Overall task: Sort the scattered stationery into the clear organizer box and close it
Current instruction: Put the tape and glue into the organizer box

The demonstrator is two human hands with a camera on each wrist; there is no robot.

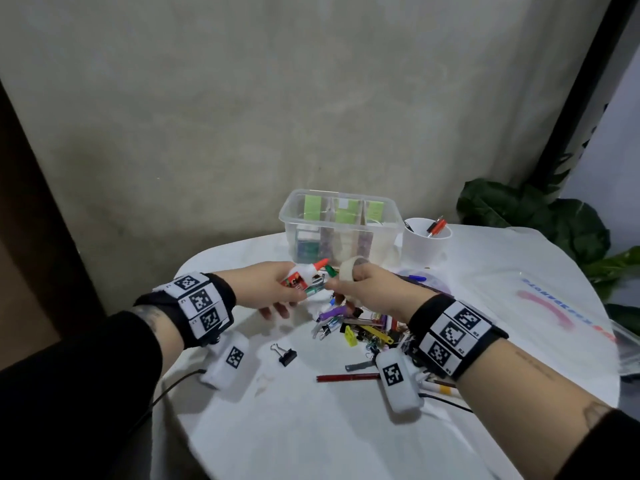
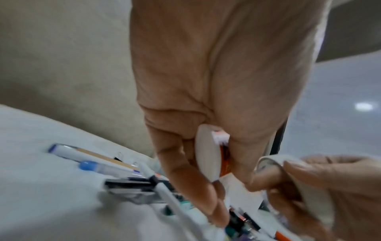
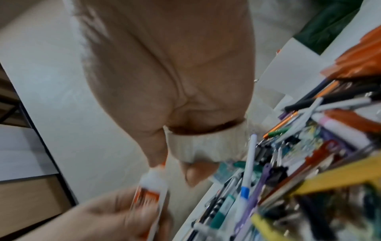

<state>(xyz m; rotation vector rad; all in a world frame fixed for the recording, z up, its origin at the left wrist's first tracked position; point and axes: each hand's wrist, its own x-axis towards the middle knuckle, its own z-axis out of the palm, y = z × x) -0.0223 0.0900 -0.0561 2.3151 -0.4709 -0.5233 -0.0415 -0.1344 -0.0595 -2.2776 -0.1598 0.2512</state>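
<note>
The head view alone showed the whole layout: the clear organizer box (image 1: 341, 226) stood open at the far edge of the counter (image 1: 311, 427), with a white cup (image 1: 426, 244) just beside it on the right, holding red pens. The left hand (image 1: 266, 287) held a white glue bottle (image 1: 304, 274) with an orange cap, its fingers curled round the body. The right hand (image 1: 367, 289) gripped a roll of masking tape (image 1: 350, 268), a finger hooked through its core. Only the left wrist view showed the bottle's flat base (image 2: 207, 153) between thumb and fingers; only the right wrist view showed the tape's pale outer band (image 3: 204, 146) under the palm.

The stationery pile (image 1: 363, 332) lay beneath the right hand near the counter's middle. A black binder clip (image 1: 285, 355) and a red pen (image 1: 346, 377) lay apart toward the near edge. Toward the right edge lay a clear sheet (image 1: 540, 299) whose print was too blurred to read, as was the bottle's label. Dark leaves (image 1: 540, 216) stood beyond the far right edge.
</note>
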